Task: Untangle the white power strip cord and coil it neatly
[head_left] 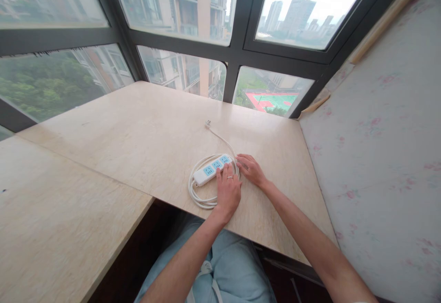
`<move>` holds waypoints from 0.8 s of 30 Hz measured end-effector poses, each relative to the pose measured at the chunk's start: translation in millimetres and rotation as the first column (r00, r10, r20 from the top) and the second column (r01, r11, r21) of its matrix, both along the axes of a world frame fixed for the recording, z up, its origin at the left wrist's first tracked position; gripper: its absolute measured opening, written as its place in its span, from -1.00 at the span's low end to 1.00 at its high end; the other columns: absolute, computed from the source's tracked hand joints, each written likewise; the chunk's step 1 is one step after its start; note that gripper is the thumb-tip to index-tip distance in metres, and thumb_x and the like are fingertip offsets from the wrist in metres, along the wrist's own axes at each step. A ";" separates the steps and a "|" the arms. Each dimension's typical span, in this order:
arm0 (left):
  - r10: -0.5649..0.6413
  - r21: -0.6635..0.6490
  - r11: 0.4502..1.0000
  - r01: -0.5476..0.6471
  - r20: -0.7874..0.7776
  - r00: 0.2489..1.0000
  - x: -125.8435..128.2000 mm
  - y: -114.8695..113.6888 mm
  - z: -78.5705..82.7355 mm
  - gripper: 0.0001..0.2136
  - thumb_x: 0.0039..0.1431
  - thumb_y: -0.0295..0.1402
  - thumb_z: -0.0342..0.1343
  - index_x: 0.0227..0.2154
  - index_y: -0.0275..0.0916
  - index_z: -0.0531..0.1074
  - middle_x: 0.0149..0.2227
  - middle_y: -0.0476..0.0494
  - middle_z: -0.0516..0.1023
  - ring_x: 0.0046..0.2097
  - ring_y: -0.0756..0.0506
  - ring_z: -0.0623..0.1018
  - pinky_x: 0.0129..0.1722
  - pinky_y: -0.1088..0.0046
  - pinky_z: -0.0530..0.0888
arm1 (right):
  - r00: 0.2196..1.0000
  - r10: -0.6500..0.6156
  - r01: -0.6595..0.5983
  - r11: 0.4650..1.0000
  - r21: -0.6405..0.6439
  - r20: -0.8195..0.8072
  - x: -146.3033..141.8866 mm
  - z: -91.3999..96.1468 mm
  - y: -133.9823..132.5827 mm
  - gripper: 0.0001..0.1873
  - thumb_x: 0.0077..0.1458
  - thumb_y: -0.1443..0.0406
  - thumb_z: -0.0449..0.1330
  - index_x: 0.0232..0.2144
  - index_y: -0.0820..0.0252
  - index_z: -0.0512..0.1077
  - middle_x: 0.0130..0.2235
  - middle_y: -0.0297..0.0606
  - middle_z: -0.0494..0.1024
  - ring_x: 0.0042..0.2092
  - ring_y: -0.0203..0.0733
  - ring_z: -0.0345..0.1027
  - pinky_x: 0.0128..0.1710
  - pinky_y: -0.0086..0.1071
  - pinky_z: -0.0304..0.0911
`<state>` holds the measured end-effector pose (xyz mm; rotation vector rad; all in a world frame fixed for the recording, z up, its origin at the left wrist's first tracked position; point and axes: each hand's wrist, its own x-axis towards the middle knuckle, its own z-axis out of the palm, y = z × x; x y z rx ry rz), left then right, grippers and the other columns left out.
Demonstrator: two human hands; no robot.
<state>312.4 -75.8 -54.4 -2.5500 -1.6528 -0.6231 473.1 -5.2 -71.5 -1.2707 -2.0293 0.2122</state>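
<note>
A white power strip (201, 177) with blue socket faces lies on the stone-look countertop, ringed by its coiled white cable (203, 204). The cable's loose end runs away from me to a white plug (207, 124). My left hand (228, 193), with a ring on one finger, rests its slightly spread fingers on the near edge of the strip and crosses over part of the coil. At the right side of the coil, the bent fingers of my right hand (251, 169) close on the cable; its thumb is partly hidden.
The countertop (144, 124) has a seam on the left, where a second slab (51, 211) juts towards me. Dark window frames (234, 55) border the far side. A flowered wall (379, 156) stands close on the right. My legs are under the front edge.
</note>
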 end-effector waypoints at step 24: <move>-0.976 -0.271 0.168 0.948 0.092 0.199 -97.7 20.3 30.1 -0.75 0.25 -0.37 -0.06 -0.19 -0.20 0.52 0.08 -0.25 0.50 0.29 -0.12 0.28 0.32 0.27 0.17 | 0.969 -0.248 0.247 0.963 -0.109 0.008 5.9 -5.1 15.0 -0.76 0.11 0.27 0.15 -0.19 0.14 0.56 -0.01 -0.10 0.55 0.06 -0.05 0.35 0.15 -0.11 0.16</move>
